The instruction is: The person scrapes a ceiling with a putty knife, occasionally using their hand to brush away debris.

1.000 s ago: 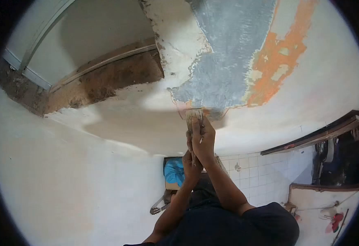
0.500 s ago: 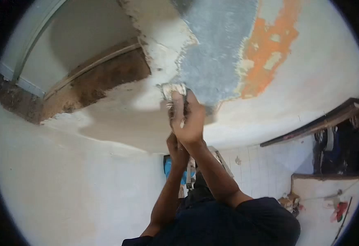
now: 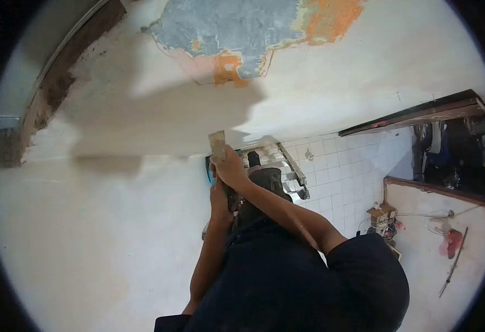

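A flat scraper with a pale-smeared blade sticks up from my right hand, whose fingers are wrapped round it. Just below it, close against my right wrist, is my left hand, with its fingers curled. A dark object shows beside my left hand, too hidden to name. The blade stands apart from the grey patch on the wall. Orange patches border the grey, and pale plaster surrounds both.
Brown exposed material edges an opening at upper left. Under my hands are a metal frame, perhaps a ladder, and white tiles. To the right are a dark doorway and a box with wires.
Both hands have come down from the wall toward my body, bringing the scraper away from the edge of the grey patch. The view has shifted, so the patches now sit higher.
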{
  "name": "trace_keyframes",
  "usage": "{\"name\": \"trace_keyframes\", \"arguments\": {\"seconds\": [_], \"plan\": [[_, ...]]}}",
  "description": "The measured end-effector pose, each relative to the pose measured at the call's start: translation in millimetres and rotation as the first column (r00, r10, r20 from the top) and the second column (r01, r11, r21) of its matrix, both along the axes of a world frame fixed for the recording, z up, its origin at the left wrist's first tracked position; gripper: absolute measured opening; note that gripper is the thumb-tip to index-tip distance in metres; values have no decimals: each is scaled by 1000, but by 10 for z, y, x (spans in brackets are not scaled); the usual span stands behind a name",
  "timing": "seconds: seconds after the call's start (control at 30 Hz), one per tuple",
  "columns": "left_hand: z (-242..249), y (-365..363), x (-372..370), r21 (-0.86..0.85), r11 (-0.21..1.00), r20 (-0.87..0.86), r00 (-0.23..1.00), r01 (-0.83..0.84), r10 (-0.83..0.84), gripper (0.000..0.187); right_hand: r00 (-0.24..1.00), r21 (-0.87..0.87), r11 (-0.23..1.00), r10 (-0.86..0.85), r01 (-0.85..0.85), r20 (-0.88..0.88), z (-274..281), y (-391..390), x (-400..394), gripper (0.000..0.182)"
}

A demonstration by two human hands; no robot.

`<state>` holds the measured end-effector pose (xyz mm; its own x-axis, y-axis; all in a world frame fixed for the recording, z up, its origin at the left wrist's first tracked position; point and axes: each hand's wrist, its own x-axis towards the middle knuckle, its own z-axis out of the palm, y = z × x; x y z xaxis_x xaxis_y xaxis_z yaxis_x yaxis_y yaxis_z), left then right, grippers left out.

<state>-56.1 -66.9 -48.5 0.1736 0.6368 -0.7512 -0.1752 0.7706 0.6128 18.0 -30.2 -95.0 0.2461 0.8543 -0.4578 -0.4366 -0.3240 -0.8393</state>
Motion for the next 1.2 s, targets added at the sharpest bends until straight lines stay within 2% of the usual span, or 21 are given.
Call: {"name": "trace_keyframes", "arguments": {"seconds": [0.07,0.13,0.17,0.2,0.23,0.3,0.33,0.37,0.4,0.43,0.53,0.57,0.6,0.67,0.73,0.8,0.83,0.93,1.0,1.07,1.2], "plan": [[-105,-20,-194,48,997,96,993,59,-63,32,982,56,989,129,-137,136,-4,14,-11,19],[-74,-27,-192,120,987,185,974,110,-131,34,983,46,987,150,-156,106,55,-42,-11,23],[-79,-46,-81,190,981,42,999,26,-34,34,901,63,979,152,-194,406,87,-69,30,25],[-55,-50,-6,270,962,-91,993,-50,77,34,734,71,970,127,-233,668,110,-87,78,28],[-74,-45,-14,280,958,-85,993,-59,86,34,729,79,967,127,-241,673,102,-70,124,28],[-76,-50,-20,579,774,-382,924,256,-19,32,681,143,967,41,-211,731,121,0,224,27],[-36,-81,-7,581,776,-380,925,246,-9,32,680,144,964,47,-222,732,156,14,249,27],[16,-118,19,513,835,-281,958,199,-56,32,945,213,960,108,-180,309,199,32,270,27],[79,-113,33,442,883,-173,981,158,-89,34,968,253,961,165,-114,-190,297,59,288,26],[-33,-76,20,407,885,-261,957,228,-126,41,957,313,944,182,-106,-224,397,48,303,23],[225,-15,233,603,796,-124,992,47,36,40,994,249,967,76,-55,-75,503,108,319,24],[106,60,203,569,816,-84,995,99,-63,38,999,350,937,-29,13,38,540,173,320,23],[176,115,243,578,812,-74,996,85,-52,38,999,359,933,-19,0,49,697,211,360,23],[366,243,382,621,770,-67,989,147,-135,32,982,279,948,-112,152,-154,1104,264,481,20],[353,339,538,687,721,27,988,91,-150,27,978,371,912,-116,175,-176,1233,332,560,22],[325,459,656,754,648,-35,992,108,-124,28,986,359,928,-142,102,86,1367,397,633,23],[297,504,680,705,702,-8,991,99,-132,27,979,370,923,-160,104,124,1346,449,649,23],[351,561,724,711,703,56,995,20,-86,26,958,422,901,-206,105,201,1293,551,643,23],[288,628,742,768,640,-3,1000,14,-18,28,976,406,907,-176,110,131,1317,567,639,21],[109,708,678,828,538,-169,985,157,-27,32,980,393,912,-170,119,99,1327,626,605,22],[-8,798,596,812,542,-227,973,216,-47,36,972,389,912,-194,129,133,1275,733,587,28]]}}
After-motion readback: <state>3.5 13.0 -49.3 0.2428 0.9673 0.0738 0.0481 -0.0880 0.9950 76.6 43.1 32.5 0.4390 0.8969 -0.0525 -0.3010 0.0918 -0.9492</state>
